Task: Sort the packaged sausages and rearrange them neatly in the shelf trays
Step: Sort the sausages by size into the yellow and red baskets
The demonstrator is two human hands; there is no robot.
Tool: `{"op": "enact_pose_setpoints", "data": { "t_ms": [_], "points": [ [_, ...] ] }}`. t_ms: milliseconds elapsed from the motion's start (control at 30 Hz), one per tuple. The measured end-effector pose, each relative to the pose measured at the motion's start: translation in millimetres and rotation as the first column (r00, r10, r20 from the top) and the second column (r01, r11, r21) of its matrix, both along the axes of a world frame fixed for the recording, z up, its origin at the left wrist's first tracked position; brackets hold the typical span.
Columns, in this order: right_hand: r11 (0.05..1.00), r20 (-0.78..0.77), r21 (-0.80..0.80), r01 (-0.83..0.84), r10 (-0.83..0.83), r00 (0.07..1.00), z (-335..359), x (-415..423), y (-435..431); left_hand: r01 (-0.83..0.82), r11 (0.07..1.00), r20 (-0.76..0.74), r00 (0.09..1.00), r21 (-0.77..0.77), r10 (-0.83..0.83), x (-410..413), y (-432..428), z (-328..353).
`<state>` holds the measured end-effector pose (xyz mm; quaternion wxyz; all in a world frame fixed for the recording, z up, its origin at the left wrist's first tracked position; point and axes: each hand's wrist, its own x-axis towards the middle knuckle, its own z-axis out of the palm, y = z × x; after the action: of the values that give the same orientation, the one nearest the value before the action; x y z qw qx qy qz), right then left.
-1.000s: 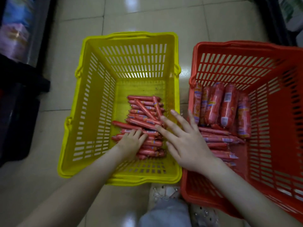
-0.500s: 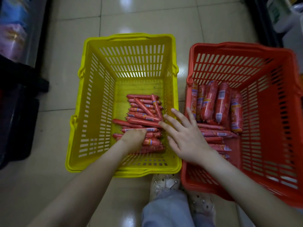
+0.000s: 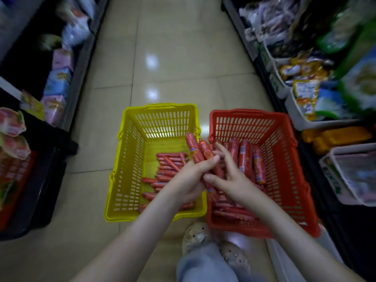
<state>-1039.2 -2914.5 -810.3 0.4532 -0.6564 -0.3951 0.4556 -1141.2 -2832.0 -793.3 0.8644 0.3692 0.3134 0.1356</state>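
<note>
Nearest the camera, a pale trouser leg (image 3: 203, 265) and a pair of light perforated shoes (image 3: 195, 236) stand on the floor (image 3: 87, 192), which is glossy beige tile with ceiling lights reflected farther down the aisle.

Two slotted plastic baskets sit side by side on the floor just beyond the shoes, almost touching. The yellow basket (image 3: 115, 202) is on the left and the red basket (image 3: 305, 202) on the right.

Both hands are raised over the gap between the baskets. The left hand (image 3: 188, 181) has its grip clenched round a bundle of sausages (image 3: 195, 149). Two thick red ones with printed labels stand out above its fingers, tilted to the far left. The right hand (image 3: 231, 181) is released, its fingers spread and straight, lying against the right side of the bundle.

In the yellow basket, thin sausages (image 3: 168, 165) in red wrappers lie in a loose stack along the right part of the basket's floor, most of them crosswise. In the red basket, thick sausages (image 3: 244, 155) stand in a row towards the far end, and slim sausages (image 3: 230, 213) lie crosswise nearer.

Shelving lines both sides of the aisle. The left shelf (image 3: 40, 188) is dark and carries pale blue and pink packets. On the right, white trays (image 3: 296, 117) hold mixed packets, which are blurred.
</note>
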Motion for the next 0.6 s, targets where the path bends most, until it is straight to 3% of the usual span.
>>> {"op": "enact_pose_setpoints", "data": {
  "t_ms": [100,233,367,467,533,600],
  "points": [
    [0.996,0.056,0.029,0.088,-0.089,0.994,45.4,1.2,-36.2,0.047,0.997,0.052,0.997,0.057,-0.050,13.3,-29.9,31.2],
    [0.976,-0.057,0.033,0.215,-0.213,0.975,98.1,0.0,-93.1,0.167,0.932,-0.060,0.986,0.321,-0.156,27.6,-71.9,58.6],
    [0.956,-0.121,0.041,0.289,-0.282,0.952,111.8,11.9,-150.0,0.380,0.700,-0.334,0.919,0.605,-0.211,48.7,-108.9,65.0],
    [0.914,-0.263,-0.025,0.404,-0.396,0.880,94.5,32.4,-197.4,0.507,0.635,-0.294,0.860,0.583,-0.416,74.3,-140.9,48.5],
    [0.859,-0.340,-0.074,0.506,-0.499,0.797,72.0,50.4,-233.2,0.513,0.578,-0.262,0.847,0.635,-0.463,92.0,-167.9,27.6],
    [0.771,-0.395,-0.145,0.621,-0.620,0.678,38.9,68.7,-272.5,0.532,0.422,-0.337,0.825,0.734,-0.454,107.9,-195.7,-5.1]
  ]
}}
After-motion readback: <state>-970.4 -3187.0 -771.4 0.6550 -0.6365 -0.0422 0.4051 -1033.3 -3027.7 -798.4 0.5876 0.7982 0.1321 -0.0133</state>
